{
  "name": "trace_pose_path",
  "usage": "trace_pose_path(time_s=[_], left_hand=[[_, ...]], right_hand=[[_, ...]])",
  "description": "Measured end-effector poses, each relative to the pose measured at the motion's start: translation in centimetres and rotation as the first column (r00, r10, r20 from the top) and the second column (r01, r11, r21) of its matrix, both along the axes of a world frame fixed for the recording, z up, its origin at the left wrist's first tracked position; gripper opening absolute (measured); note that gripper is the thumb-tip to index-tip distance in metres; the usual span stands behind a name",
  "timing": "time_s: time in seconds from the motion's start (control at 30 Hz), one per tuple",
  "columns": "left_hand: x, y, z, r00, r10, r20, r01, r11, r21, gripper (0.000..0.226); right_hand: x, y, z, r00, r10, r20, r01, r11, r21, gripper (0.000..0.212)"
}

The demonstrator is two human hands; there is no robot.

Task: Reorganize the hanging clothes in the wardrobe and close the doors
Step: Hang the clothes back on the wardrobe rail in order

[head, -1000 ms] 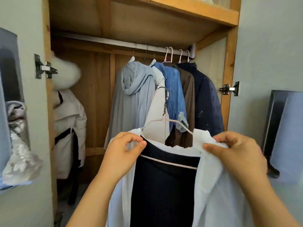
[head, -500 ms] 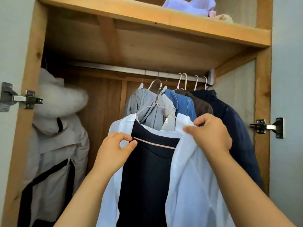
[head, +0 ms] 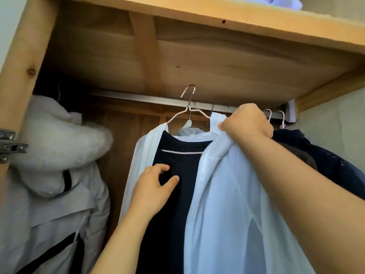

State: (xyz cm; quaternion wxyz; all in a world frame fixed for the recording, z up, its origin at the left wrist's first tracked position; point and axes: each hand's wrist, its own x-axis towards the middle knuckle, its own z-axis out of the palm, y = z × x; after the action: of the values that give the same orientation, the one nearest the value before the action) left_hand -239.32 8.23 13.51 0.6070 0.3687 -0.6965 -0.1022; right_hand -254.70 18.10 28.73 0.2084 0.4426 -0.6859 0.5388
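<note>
Your right hand grips the white shirt at its collar and shoulder, fingers curled into the cloth, up at about one o'clock in the view. Half a second ago that hand sat near the middle; now it has gone higher, almost level with the rail. Your left hand has let go of the shirt's left edge, which it pinched before. Now its fingers are spread and loose, lying against the dark garment under the shirt, at about seven o'clock from your right hand.

The shirt and the dark garment share one wire hanger. Its hook stands above the rail, at twelve o'clock, and I cannot tell whether it touches the rail. Earlier the hook was below the rail, in front of the grey hoodie.

Out at three o'clock from your right hand, the navy jacket hangs against the wardrobe's right wall, with two pale hanger hooks on the rail just above it. Behind the raised shirt a grey collar peeks out. At nine o'clock the white fur-trimmed coat hangs at the left end, with a door hinge beside it on the frame. The view has tilted up since before, so the shelf fills the top, with pale folded cloth on it at one o'clock.
</note>
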Motion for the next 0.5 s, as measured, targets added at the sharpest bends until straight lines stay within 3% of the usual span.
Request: trace_pose_path(time_s=[0.13,0.5], left_hand=[[1.0,-3.8,1.3,1.000,-0.001,-0.022,0.001,1.000,-0.005,0.046],[2.6,-11.1,1.6,1.000,-0.021,-0.012,0.021,1.000,-0.020,0.051]], right_hand=[[1.1,-3.6,2.7,0.998,-0.038,-0.044,0.037,0.999,-0.021,0.011],[0.9,-9.9,4.9,0.996,-0.075,-0.057,0.074,0.997,-0.016,0.011]])
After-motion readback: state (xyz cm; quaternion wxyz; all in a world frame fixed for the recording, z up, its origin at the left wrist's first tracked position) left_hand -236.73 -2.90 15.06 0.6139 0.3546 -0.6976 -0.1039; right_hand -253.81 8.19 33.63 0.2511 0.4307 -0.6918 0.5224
